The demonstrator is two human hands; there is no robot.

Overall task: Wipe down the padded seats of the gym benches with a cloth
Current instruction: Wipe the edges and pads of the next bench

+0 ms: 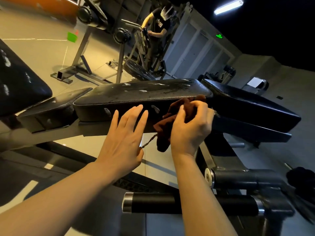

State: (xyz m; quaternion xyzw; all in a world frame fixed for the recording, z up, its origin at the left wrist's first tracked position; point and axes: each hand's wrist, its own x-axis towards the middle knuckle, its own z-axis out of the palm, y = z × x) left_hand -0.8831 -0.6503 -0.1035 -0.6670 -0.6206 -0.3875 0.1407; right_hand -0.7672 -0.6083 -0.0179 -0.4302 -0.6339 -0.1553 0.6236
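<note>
A view from the head looks down on two bare forearms reaching toward a black padded gym bench seat (143, 96). The seat runs left to right across the middle of the view, its top surface scuffed with pale marks, its near side wall facing the person.

The right hand (190, 126) grasps a dark brown cloth (172, 120), fingers (180, 114) curled into the bunched fabric. The cloth is pressed against the seat's near side wall, close to the seat's right end, with its upper part reaching the top edge seam and its lower part hanging below the seat's bottom edge. A thin loose thread trails from the cloth toward the left hand.

The left hand (124, 135) is released, fingers straight and spread, held in front of the side wall just left of the cloth; whether it touches the wall cannot be told.

A second black pad (252, 106) meets the seat's right end, with a narrow gap between them. Another dark pad (18, 86) sits at far left. Below the forearms lies a black roller bar (170, 203) with a metal end cap.

Beyond the bench, open tan floor (42, 51) stretches to a metal machine frame (95, 53), where another person (158, 26) stands at the equipment. A green bin (72, 36) sits on the floor farther back.
</note>
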